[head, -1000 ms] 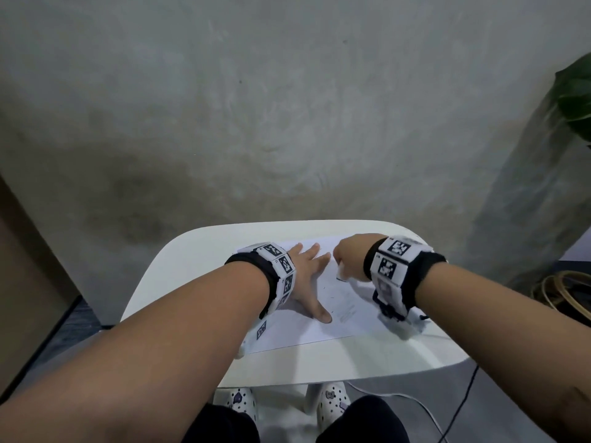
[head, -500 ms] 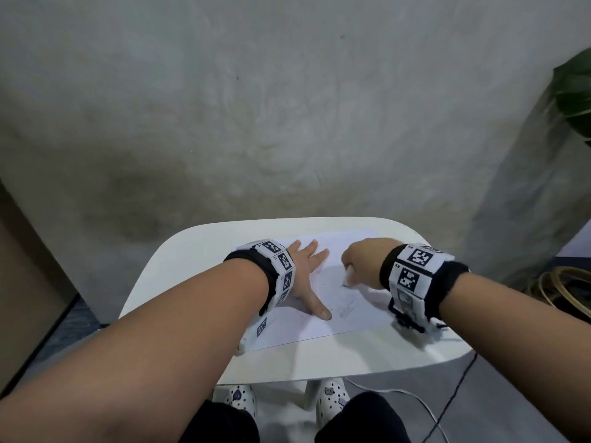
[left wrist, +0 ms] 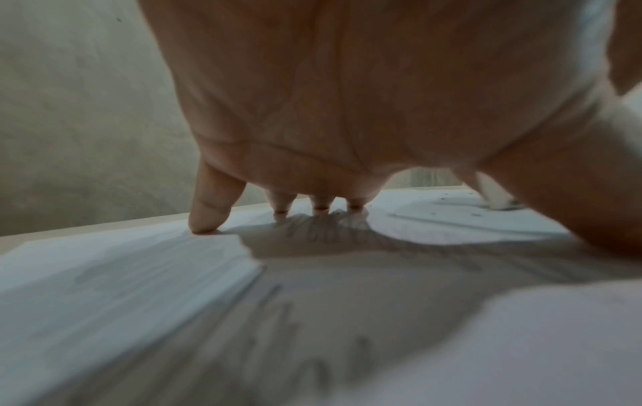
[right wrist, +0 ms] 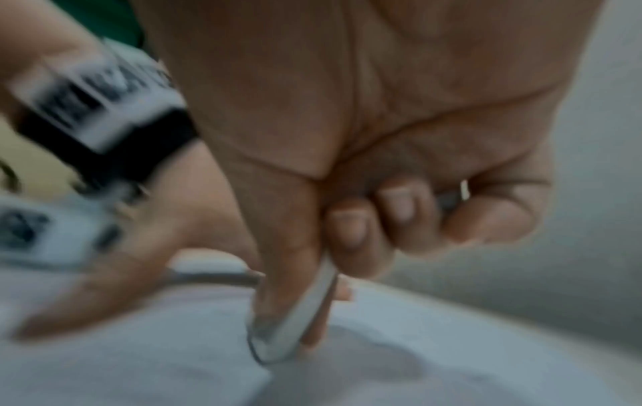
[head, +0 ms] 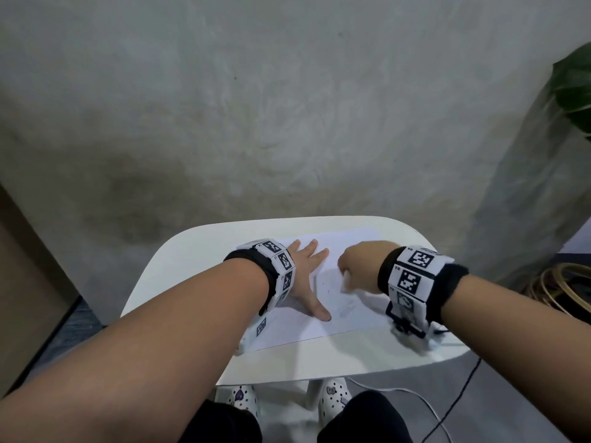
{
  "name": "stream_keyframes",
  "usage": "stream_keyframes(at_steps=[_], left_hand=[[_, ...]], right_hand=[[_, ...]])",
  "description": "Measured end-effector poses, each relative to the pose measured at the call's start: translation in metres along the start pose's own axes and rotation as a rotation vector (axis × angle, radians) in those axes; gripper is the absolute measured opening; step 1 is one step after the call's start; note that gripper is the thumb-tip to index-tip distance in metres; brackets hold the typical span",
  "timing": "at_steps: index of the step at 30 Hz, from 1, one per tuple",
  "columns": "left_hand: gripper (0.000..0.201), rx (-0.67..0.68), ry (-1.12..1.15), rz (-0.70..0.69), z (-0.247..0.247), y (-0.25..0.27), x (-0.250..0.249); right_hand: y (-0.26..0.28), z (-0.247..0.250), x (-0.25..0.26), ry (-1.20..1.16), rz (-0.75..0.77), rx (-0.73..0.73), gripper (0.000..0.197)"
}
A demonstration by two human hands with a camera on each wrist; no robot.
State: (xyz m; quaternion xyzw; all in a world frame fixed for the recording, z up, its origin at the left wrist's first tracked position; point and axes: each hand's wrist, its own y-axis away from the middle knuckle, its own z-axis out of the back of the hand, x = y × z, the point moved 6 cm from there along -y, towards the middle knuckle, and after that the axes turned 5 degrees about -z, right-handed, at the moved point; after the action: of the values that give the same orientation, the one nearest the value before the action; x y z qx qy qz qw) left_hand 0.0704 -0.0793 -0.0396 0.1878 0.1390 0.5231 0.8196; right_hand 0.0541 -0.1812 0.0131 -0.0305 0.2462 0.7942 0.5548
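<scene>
A white sheet of paper (head: 351, 318) with faint pencil marks lies on a small white table (head: 192, 251). My left hand (head: 303, 276) presses flat on the sheet's left part, fingers spread and straight; its fingertips (left wrist: 205, 219) touch the paper (left wrist: 104, 274). My right hand (head: 358, 263) is curled over the middle of the sheet. It pinches a small white eraser (right wrist: 305, 324) between thumb and fingers, the eraser's lower end on the paper (right wrist: 139, 370). That eraser (left wrist: 498, 199) shows in the left wrist view too, with dark crumbs around it. The right wrist picture is motion-blurred.
A rough grey wall stands right behind the table. A green plant (head: 575, 91) and coiled hoops (head: 563, 292) are at the right, a brown board (head: 25, 266) at the left. Cables (head: 415, 394) run on the floor by my shoes (head: 332, 394) under the table.
My right hand with the eraser has slid to the right and slightly toward me across the paper. The left hand has stayed flat in place.
</scene>
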Motion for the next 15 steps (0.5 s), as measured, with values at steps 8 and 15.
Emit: stream_keyframes(at_steps=[8, 15], left_hand=[[0.133, 0.002, -0.003, -0.006, 0.0, -0.001, 0.0], [0.131, 0.008, -0.023, 0.005, 0.003, 0.002, -0.006]], right_hand=[[0.003, -0.001, -0.001, -0.035, -0.024, 0.018, 0.024], [0.003, 0.001, 0.012, -0.033, 0.02, -0.001, 0.019]])
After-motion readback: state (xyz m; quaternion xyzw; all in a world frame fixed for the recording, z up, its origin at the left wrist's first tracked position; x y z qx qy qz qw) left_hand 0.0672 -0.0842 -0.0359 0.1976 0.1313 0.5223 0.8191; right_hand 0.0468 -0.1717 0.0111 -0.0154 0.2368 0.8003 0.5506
